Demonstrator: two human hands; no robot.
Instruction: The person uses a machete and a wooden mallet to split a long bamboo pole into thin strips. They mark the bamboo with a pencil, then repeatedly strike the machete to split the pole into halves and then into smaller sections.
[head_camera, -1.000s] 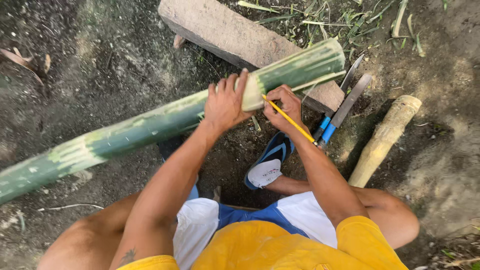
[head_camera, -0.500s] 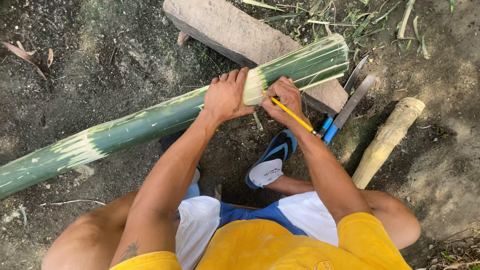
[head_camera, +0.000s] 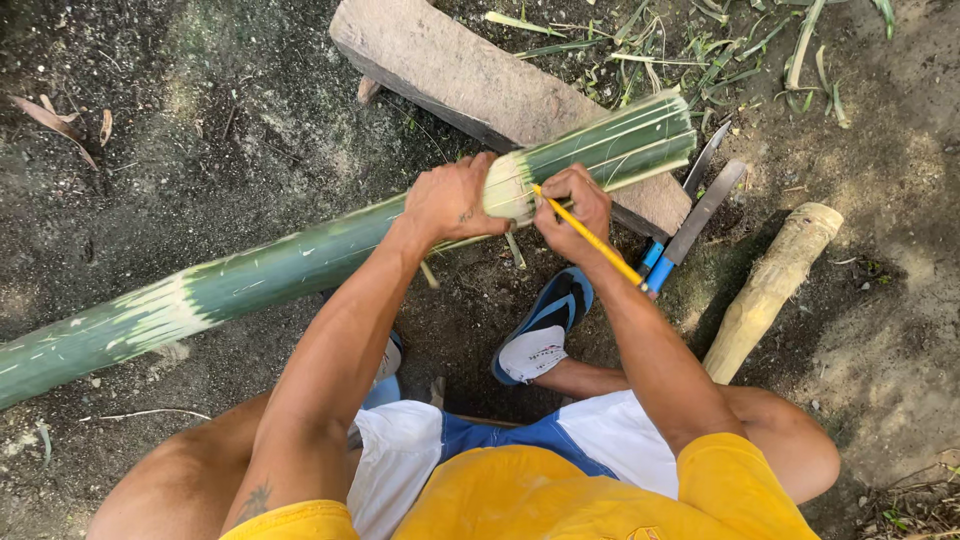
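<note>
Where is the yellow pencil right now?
In the head view, the yellow pencil is right of centre in the right hand, its tip on the pale scraped band of the green bamboo pole, beside the left hand.

The bamboo pole (head_camera: 300, 265) is deep green, streaked along its length with thin pale lines, and shows whitish scraped patches at its nodes, one cream-white patch lying between the two hands. The pencil (head_camera: 590, 238) is bright yellow. The two blades (head_camera: 700, 200) are dull grey steel with bright blue handles. The stone slab (head_camera: 480, 85) under the pole is pinkish grey-brown and mottled. The wooden club (head_camera: 770, 290) is pale tan with darker brown flecks. The sandal (head_camera: 545, 325) is blue and black with a white heel patch. The shirt (head_camera: 560, 500) is yellow; the shorts (head_camera: 400, 450) are white with a blue panel. The ground (head_camera: 150, 120) is dark grey-brown soil, scattered with green and straw-coloured grass blades (head_camera: 700, 50) and a few brown dry leaves (head_camera: 50, 118).
</note>
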